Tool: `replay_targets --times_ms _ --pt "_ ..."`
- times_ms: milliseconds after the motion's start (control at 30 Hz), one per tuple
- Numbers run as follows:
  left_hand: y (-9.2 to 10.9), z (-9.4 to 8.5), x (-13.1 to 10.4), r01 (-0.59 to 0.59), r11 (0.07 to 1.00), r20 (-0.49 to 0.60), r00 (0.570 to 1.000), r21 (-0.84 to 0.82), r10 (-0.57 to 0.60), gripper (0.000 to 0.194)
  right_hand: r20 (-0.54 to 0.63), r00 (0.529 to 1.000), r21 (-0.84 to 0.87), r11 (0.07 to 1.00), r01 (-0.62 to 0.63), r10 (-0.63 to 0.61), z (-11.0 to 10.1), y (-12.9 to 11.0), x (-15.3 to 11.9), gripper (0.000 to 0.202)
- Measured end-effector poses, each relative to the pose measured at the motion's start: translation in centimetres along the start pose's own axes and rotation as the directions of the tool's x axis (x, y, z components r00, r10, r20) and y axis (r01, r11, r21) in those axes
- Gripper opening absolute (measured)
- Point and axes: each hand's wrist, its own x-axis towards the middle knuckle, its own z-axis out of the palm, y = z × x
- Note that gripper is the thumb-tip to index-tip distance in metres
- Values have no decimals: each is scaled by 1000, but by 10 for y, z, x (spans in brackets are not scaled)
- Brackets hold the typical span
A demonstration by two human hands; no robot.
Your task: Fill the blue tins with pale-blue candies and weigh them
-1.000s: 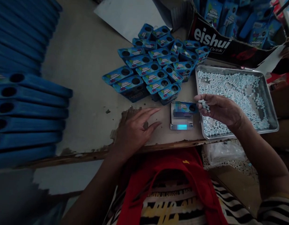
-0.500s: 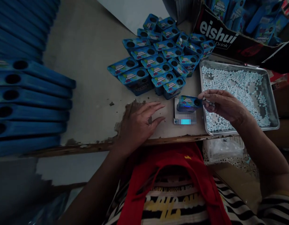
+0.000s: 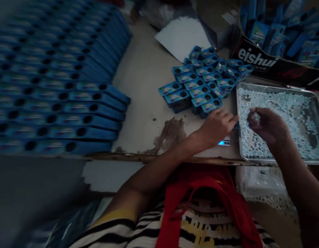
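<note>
My left hand [image 3: 218, 126] reaches over the small scale [image 3: 223, 142] and hides most of it; its fingers are bent near a blue box [image 3: 236, 126] that shows only as a sliver, and whether they grip it is hidden. Over the metal tray [image 3: 239, 137] of pale blue candies [image 3: 283, 103], my right hand [image 3: 269, 125] is curled around some candies. Several blue boxes [image 3: 200, 90] with round holes in their tops stand grouped behind my left hand.
Long rows of blue boxes [image 3: 71, 115] fill the left side. A black carton [image 3: 273, 62] of blue boxes stands at the back right, near a white sheet [image 3: 183, 36]. The worn wooden table edge [image 3: 138, 157] runs in front.
The view has swung left, showing more box rows. My left hand has moved over the scale and box. My right hand has drawn back from the box to above the tray.
</note>
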Motion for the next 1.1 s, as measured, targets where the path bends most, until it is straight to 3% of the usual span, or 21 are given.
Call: replay_targets --times_ms 67,167,233,300,367,433,467,500,567,633,700,933,1000,1100 --pt "0 -9 0 16 999 61 998 29 -18 33 26 1000 19 1000 -15 15 -10 3 7 39" --pt "-24 -56 -37 119 993 -70 991 14 -118 38 53 999 -72 997 -1 5 -5 12 21 50" --pt "-60 -100 -71 239 970 -199 953 37 -227 40 76 993 -195 975 102 -88 11 17 32 49" --pt "-108 -141 -97 360 926 -321 896 117 -307 48 129 965 -403 877 262 -228 30 21 44 44" --pt "-160 -168 -110 516 839 -372 823 174 -429 55 204 922 -702 608 372 -328 46 22 54 33" --pt "-208 -178 -114 649 741 -324 747 170 -580 62 259 907 -928 173 329 -332 58 23 59 30" --pt "-228 -177 -115 688 708 -286 718 158 -634 62 275 910 -960 -35 278 -309 62 24 61 31" --pt "-246 -174 -118 697 701 -216 715 150 -665 59 288 915 -951 -200 238 -282 64 26 62 32" --pt "-273 -161 -127 680 720 -99 733 143 -673 52 334 914 -895 -382 231 -230 66 30 63 32" --pt "-288 -147 -139 651 749 -8 755 124 -655 47 379 896 -868 -426 256 -233 66 33 61 28" --pt "-296 -137 -151 636 766 40 766 96 -641 47 385 876 -878 -408 250 -292 65 34 55 27" --pt "-339 -116 -179 641 765 152 752 64 -642 61 325 807 -945 -211 252 -493 44 29 5 31" --pt "-347 -108 -183 642 761 161 744 96 -648 66 318 815 -948 -183 260 -484 38 34 -13 30" --pt "-350 -95 -187 660 733 74 733 165 -676 63 269 881 -963 -142 231 -388 39 48 -33 29"
